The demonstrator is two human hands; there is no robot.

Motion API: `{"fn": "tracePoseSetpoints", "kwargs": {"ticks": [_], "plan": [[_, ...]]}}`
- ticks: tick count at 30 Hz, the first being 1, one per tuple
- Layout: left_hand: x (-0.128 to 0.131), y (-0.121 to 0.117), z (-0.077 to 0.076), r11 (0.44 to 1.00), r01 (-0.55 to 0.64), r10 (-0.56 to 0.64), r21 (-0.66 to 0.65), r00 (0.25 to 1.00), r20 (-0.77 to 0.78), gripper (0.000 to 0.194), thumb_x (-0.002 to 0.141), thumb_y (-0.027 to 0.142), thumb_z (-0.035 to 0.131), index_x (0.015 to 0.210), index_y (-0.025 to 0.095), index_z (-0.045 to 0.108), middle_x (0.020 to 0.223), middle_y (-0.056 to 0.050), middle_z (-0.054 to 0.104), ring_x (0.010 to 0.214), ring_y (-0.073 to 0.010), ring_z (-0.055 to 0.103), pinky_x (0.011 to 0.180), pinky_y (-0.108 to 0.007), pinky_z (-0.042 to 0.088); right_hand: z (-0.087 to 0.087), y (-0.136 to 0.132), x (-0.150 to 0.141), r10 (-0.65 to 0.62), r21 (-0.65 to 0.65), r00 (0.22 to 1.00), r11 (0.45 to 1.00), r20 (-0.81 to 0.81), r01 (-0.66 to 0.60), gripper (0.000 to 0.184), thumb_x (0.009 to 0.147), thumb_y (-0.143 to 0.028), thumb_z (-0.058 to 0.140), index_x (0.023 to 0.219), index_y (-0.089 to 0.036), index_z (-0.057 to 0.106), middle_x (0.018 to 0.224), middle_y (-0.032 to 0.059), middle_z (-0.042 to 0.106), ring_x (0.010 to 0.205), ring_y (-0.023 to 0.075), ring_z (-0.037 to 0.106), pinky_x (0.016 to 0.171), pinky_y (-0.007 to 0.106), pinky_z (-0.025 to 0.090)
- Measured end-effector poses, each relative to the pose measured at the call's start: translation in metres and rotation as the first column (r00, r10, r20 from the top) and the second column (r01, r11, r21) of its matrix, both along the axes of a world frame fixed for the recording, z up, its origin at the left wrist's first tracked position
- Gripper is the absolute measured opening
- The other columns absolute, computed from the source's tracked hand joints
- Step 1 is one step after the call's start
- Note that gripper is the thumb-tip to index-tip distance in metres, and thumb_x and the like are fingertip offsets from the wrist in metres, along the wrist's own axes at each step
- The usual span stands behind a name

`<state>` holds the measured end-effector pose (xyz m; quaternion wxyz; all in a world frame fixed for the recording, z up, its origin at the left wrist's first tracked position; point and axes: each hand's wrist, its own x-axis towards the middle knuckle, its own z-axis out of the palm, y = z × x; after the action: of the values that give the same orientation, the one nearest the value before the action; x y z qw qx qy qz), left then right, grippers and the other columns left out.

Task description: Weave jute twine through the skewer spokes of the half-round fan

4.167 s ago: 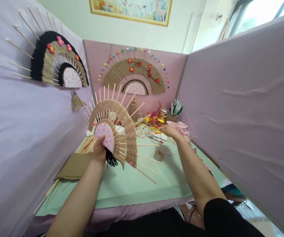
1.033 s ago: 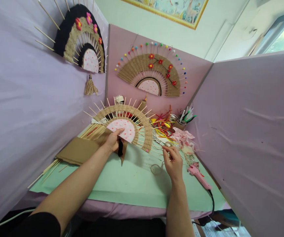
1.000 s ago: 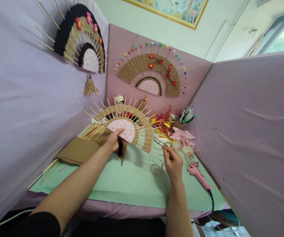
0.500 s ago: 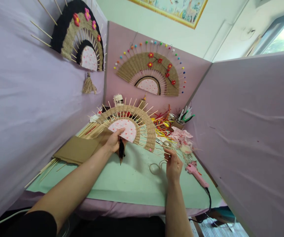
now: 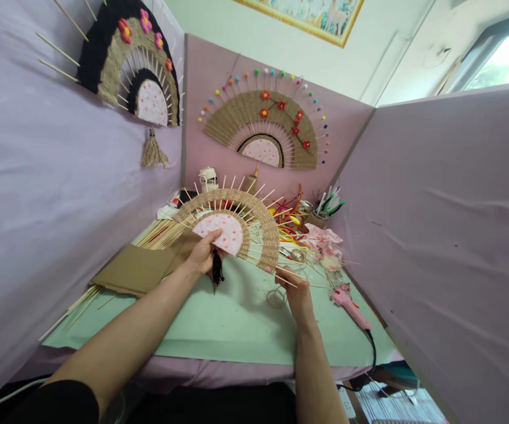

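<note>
A woven fan [image 5: 268,235] of bare sticks and tan twine, with a pink spotted half-round centre, is held up over the table. My left hand [image 5: 204,252] grips its centre at the bottom edge, thumb on the front face. From there hangs a black tassel [image 5: 217,268]. My right hand [image 5: 296,290] is closed at the fan's lower right end, its fingertips by the outermost sticks and a small pink spot on the weave. A loop of thin twine [image 5: 276,298] hangs beside these fingers and seems to run into them; the exact grip is partly hidden.
A pink glue gun [image 5: 350,307] with a black cord lies at the right. Brown cardboard [image 5: 133,269] and a bundle of sticks [image 5: 155,231] lie left. Coloured cords, pink cloth [image 5: 323,240] and a tool holder [image 5: 317,220] stand behind. Finished fans [image 5: 261,126] hang on the partitions.
My right hand has moved left, from the free stick tips to the fan's woven end. The left hand and the fan have stayed nearly still; the view has shifted slightly.
</note>
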<state>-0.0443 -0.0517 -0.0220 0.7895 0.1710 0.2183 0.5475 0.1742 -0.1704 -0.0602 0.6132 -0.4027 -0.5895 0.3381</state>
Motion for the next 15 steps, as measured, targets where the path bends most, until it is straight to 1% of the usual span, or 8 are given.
{"fn": "tracePoseSetpoints", "kwargs": {"ticks": [2,5,7,9,12,15], "plan": [[0.0005,0.0009,-0.0016,1.000,0.008,-0.008,-0.004,1.000,0.007,0.012,0.078,0.009,0.056,0.089,0.011,0.060,0.077,-0.008,0.070,0.070,-0.0162,0.068,0.071,-0.026,0.056,-0.0024,0.0014,0.0013,0.021,-0.005,1.000,1.000,-0.003,-0.021,0.069,0.080,-0.070,0.024,0.105,-0.023,0.068,0.080,0.0069,0.051,0.072,0.0180,0.047,0.064,0.031,0.039],[0.0000,0.0025,-0.0023,1.000,-0.002,0.002,-0.011,1.000,0.027,0.013,0.078,0.009,0.055,0.090,0.012,0.060,0.078,-0.008,0.071,0.069,-0.0163,0.068,0.071,-0.025,0.056,-0.0062,0.0041,0.0040,0.030,0.021,1.000,0.999,0.004,-0.030,0.074,0.078,-0.073,0.023,0.110,-0.022,0.066,0.079,0.0064,0.052,0.068,0.0163,0.044,0.060,0.029,0.037],[-0.0008,0.0034,-0.0015,1.000,-0.016,0.016,-0.023,0.999,0.034,0.013,0.077,0.009,0.056,0.089,0.012,0.060,0.077,-0.008,0.071,0.069,-0.0163,0.068,0.069,-0.025,0.057,-0.0078,0.0057,0.0053,-0.009,0.007,0.999,1.000,0.036,0.008,0.072,0.079,-0.070,0.025,0.111,-0.020,0.065,0.076,0.0060,0.053,0.064,0.0152,0.042,0.058,0.028,0.036],[-0.0017,0.0037,-0.0003,1.000,-0.019,0.020,-0.024,0.999,0.039,0.013,0.077,0.008,0.056,0.088,0.013,0.060,0.077,-0.008,0.071,0.067,-0.0161,0.068,0.068,-0.024,0.057,-0.0082,0.0066,0.0056,-0.076,-0.021,0.993,0.997,0.091,0.078,0.065,0.081,-0.065,0.030,0.109,-0.018,0.066,0.074,0.0059,0.053,0.063,0.0149,0.041,0.057,0.028,0.036],[-0.0023,0.0029,0.0021,1.000,-0.012,0.013,-0.015,0.999,0.044,0.011,0.077,0.007,0.055,0.086,0.012,0.060,0.075,-0.007,0.071,0.066,-0.0157,0.068,0.066,-0.024,0.057,-0.0079,0.0061,0.0045,-0.153,-0.024,0.978,0.987,0.143,0.158,0.058,0.081,-0.059,0.034,0.105,-0.018,0.067,0.076,0.0066,0.054,0.066,0.0158,0.045,0.057,0.028,0.038],[-0.0021,0.0010,0.0045,1.000,-0.016,0.016,-0.012,0.999,0.038,0.011,0.077,0.006,0.055,0.086,0.011,0.059,0.073,-0.007,0.070,0.065,-0.0156,0.068,0.067,-0.024,0.057,-0.0078,0.0048,0.0037,-0.129,0.016,0.986,0.992,0.106,0.129,0.058,0.081,-0.059,0.033,0.105,-0.018,0.067,0.078,0.0067,0.055,0.069,0.0166,0.048,0.060,0.028,0.040]]}}
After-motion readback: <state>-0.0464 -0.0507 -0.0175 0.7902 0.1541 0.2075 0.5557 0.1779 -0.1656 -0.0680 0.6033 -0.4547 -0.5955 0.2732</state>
